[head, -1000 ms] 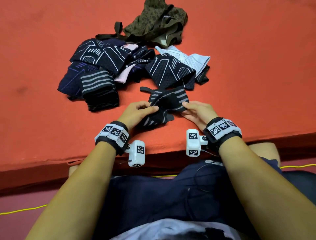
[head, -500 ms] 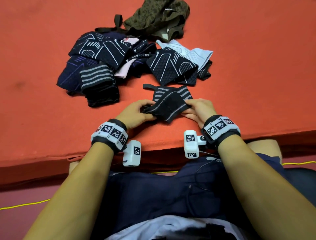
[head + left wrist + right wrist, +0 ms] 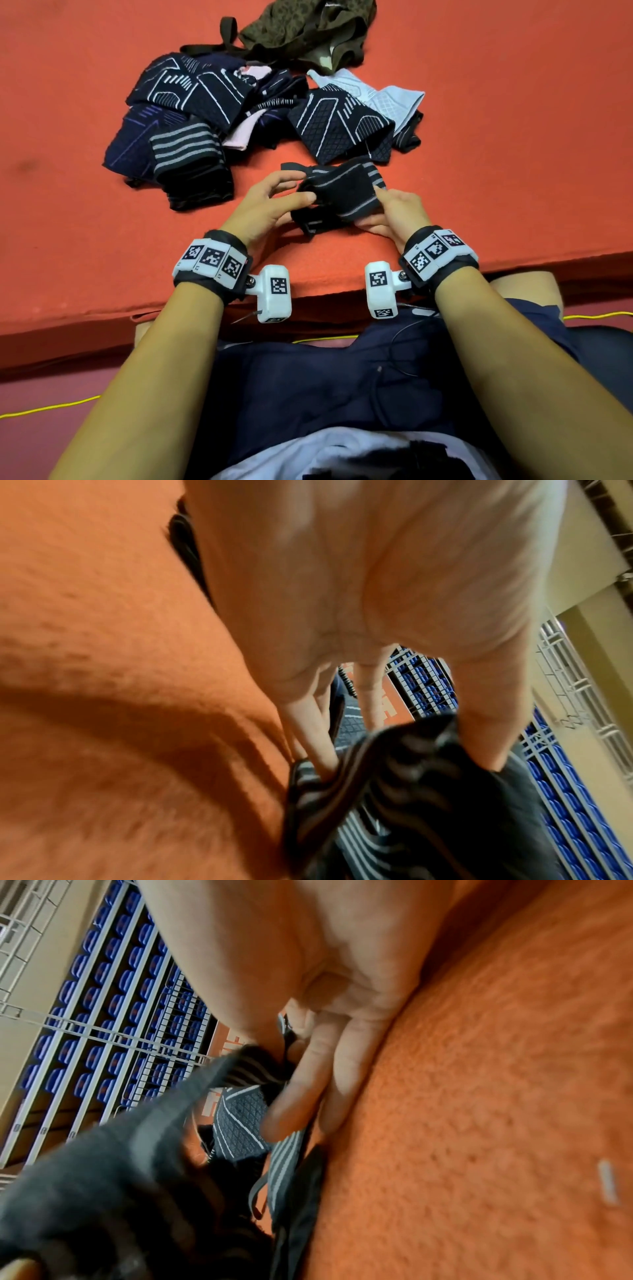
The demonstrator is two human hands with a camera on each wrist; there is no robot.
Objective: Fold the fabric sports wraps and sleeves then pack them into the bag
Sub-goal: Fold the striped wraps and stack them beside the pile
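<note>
Now both hands are gripping the wrap [image 3: 342, 195] above the mat [image 3: 513, 154]. Left hand [image 3: 263, 209] is pinching one end; right hand [image 3: 394, 212] is pinching the other.

Wrap [image 3: 342, 195] matt ribbed knit cloth; orange surface [image 3: 513, 171] rough, napped cloth.

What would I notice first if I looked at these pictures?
Probably the two hands, left hand and right hand, holding a black striped wrap between them, low over the big orange mat. Just behind lies a jumbled pile of dark patterned sleeves, and farthest back sits a crumpled olive-green bag.
</note>
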